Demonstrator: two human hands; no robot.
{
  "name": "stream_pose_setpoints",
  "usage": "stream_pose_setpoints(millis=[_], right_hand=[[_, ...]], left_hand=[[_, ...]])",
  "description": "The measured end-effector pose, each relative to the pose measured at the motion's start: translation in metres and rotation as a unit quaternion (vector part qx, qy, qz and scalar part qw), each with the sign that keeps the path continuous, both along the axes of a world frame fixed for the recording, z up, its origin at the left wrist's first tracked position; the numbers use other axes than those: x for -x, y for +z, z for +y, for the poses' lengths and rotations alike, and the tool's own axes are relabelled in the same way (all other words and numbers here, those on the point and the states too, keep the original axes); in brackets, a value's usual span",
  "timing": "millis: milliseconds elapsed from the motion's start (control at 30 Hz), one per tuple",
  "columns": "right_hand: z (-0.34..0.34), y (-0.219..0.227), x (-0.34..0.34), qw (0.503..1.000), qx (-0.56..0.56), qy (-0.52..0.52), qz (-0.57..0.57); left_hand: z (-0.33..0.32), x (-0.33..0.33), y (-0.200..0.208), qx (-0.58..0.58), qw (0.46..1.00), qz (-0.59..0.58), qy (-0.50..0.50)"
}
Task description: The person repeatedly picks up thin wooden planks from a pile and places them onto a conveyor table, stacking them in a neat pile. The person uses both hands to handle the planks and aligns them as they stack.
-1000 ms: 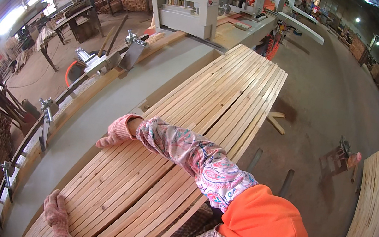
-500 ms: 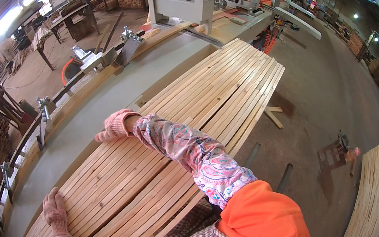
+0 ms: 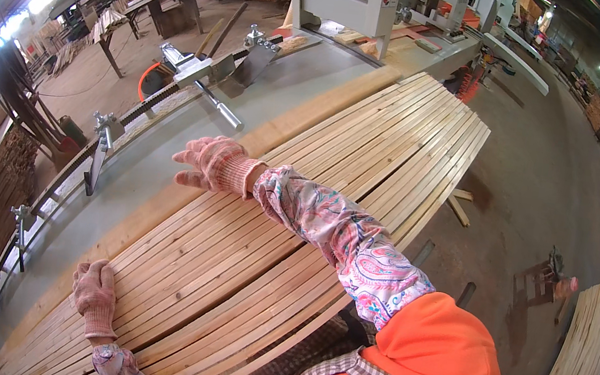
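Wooden slats (image 3: 330,192) cover the bench (image 3: 166,161); left hand (image 3: 94,295) at seven o'clock lies flat on them, grip apart; right hand (image 3: 213,163) near centre hovers, fingers spread.

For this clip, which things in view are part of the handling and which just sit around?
In hand:
- stack of long pale wooden slats
- left hand in a pink knit glove, on the slats' near end
- right hand, gloved, at the stack's far edge

Lying about:
- grey machine housing
- second slat stack
- grey workbench
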State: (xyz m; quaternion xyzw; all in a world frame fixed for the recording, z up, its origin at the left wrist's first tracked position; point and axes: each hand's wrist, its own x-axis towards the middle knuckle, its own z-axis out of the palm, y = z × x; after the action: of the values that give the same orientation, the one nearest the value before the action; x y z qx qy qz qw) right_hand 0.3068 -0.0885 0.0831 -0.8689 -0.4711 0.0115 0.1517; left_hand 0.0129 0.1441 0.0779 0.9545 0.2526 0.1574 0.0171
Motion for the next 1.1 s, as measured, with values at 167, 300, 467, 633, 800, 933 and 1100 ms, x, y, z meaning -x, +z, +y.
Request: stream_pose_setpoints(millis=[167,300,467,633,800,933,1100], right_hand=[[-0.004,0.015,0.004,0.984,0.134,0.024,0.115],[-0.002,0.020,0.006,0.979,0.179,0.002,0.101],[-0.011,0.022,0.012,0.976,0.144,-0.037,0.162],[-0.002,0.030,0.023,0.972,0.191,-0.071,0.120],[-0.002,0.013,0.007,0.977,0.180,-0.046,0.100],[-0.006,0.021,0.009,0.982,0.157,-0.072,0.077],[-0.025,0.041,0.019,0.977,0.141,-0.051,0.155]], left_hand=[[0.002,0.000,-0.006,0.016,0.998,-0.067,-0.014],[-0.009,-0.003,0.001,0.039,0.998,-0.050,0.007],[-0.004,0.000,-0.007,0.009,0.996,-0.084,-0.015],[-0.001,0.002,-0.008,0.019,0.997,-0.075,-0.003],[-0.001,-0.002,-0.008,0.014,0.997,-0.081,-0.010],[-0.008,-0.004,-0.003,-0.004,0.996,-0.088,-0.020],[-0.004,0.003,-0.006,-0.005,0.997,-0.079,-0.022]])
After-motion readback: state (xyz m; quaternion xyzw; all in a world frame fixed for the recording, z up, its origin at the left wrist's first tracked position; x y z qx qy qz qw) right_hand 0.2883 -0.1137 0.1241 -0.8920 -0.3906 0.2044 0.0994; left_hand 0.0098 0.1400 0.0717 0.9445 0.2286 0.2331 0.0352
